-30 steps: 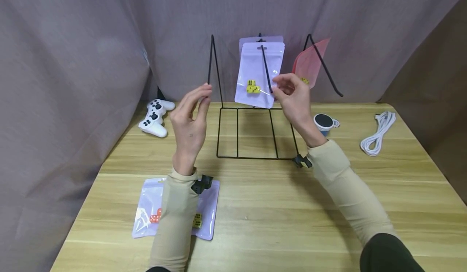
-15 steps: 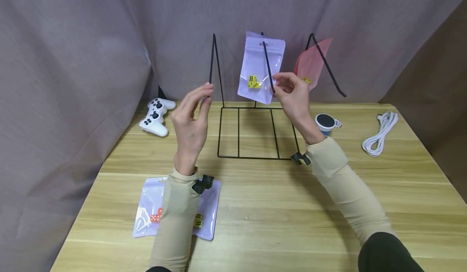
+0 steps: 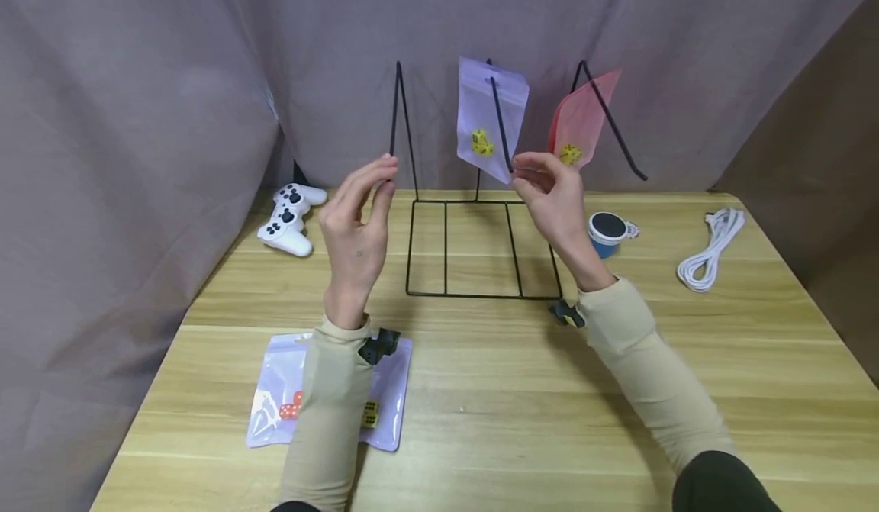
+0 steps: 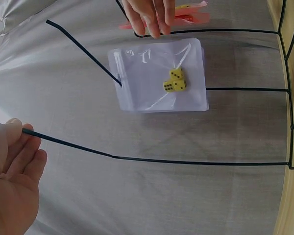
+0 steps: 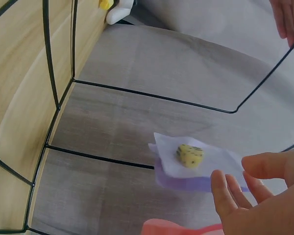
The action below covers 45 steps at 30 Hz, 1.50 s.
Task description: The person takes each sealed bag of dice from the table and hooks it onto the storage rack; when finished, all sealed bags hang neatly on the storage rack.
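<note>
A black wire rack point(image 3: 481, 296) stands on the table with three upright prongs. My left hand point(image 3: 355, 241) pinches the tip of the left prong point(image 4: 73, 144) between thumb and fingers. From the middle prong hangs a lilac zip bag point(image 3: 474, 100) holding yellow dice point(image 4: 174, 81); its face is turned aslant, and another lilac bag lies behind it in the right wrist view. Close to the bag's lower corner is my right hand point(image 3: 555, 199), fingers loosely bent and thumb apart, with nothing between them in the right wrist view. Pink bags point(image 3: 587, 119) hang on the right prong.
Two lilac bags lie partly under my left forearm, one with red dice point(image 3: 290, 408), one with yellow dice point(image 3: 371, 414). A white game controller point(image 3: 291, 218) is at the left. Toward the right are a blue jar with a dark top point(image 3: 607, 231) and a coiled white cable point(image 3: 714, 249).
The front lilac bag has turned on its prong and its lower edge has swung up and away; the bag behind it no longer shows in the head view. My hands have barely moved.
</note>
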### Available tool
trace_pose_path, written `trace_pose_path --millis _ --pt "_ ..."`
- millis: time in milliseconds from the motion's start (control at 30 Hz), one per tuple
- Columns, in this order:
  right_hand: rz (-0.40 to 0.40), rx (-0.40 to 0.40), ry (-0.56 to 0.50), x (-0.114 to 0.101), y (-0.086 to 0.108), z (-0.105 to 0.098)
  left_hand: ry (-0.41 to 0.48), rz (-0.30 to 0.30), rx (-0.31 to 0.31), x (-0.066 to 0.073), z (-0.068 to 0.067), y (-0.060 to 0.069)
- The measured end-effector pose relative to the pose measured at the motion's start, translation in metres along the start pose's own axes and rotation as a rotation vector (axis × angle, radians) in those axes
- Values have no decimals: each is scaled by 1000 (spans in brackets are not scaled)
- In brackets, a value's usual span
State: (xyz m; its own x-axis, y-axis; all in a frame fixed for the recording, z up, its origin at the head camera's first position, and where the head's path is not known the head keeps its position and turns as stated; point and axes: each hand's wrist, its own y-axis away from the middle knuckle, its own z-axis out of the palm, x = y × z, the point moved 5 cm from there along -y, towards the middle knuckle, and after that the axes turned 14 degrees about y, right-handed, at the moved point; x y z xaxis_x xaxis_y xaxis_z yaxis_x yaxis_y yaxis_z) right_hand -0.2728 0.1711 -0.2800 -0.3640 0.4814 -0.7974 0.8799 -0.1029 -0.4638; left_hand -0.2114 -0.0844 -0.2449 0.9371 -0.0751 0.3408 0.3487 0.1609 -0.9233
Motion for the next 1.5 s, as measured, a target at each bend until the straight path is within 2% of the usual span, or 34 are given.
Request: trace_pose_path --millis 333,633,767,867,967,1033,1133,1267,1367,1500 --pt "36 62 -40 -2 23 -20 -5 7 5 1 0 0" --pt "-31 242 -59 -1 47 -51 -7 2 12 0 2 1" --pt "-21 331 -144 -6 55 -66 0 2 14 0 3 2" --pt "-92 401 -144 -22 60 -76 7 7 16 0 3 2" --pt "-214 452 -137 -39 63 -83 20 12 26 -1 2 3" --pt "-294 474 -142 -47 65 -86 28 9 31 -1 2 3" --pt "-362 480 -195 -51 65 -87 26 2 34 1 0 2" --pt "-389 460 -271 -49 64 -84 4 -9 46 10 -5 -2" --pt "-390 454 -290 -48 63 -81 -14 -51 91 19 -15 -7" --pt "-393 441 -289 -48 61 -74 -39 -119 171 31 -35 -8"
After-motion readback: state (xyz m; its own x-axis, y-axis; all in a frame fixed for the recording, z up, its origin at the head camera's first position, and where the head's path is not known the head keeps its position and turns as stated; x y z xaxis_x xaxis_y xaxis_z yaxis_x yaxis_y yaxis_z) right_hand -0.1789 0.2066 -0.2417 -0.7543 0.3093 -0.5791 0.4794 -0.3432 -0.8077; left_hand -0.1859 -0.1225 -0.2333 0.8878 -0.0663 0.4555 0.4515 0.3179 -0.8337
